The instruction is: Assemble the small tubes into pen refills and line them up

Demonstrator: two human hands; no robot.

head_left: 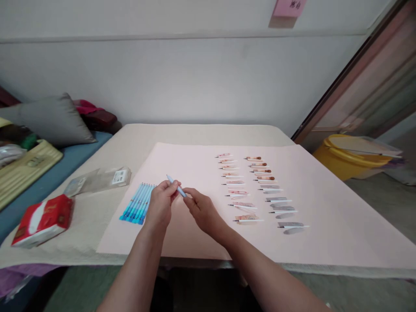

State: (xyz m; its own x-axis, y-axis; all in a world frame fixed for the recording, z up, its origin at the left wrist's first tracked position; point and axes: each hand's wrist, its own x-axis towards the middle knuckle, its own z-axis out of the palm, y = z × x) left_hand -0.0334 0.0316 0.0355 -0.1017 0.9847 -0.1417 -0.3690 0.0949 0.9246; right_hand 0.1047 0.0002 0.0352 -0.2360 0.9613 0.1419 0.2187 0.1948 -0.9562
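Head view, pen [176, 186] slanting far-left (tail near-right), left hand [161, 204], right hand [202, 212] pinching.

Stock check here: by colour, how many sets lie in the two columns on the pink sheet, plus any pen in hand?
Pink-patterned sets: 8
Brown sets: 4
Grey sets: 4
Blue pen held by left hand and right hand: 1
Total: 17

Held blue pen [177, 186]: one. Blue pens in row [138, 209]: about seven. Refills: pink-tipped [235, 182] eight, brown-tipped [261, 170] four, grey-tipped [278, 199] four.
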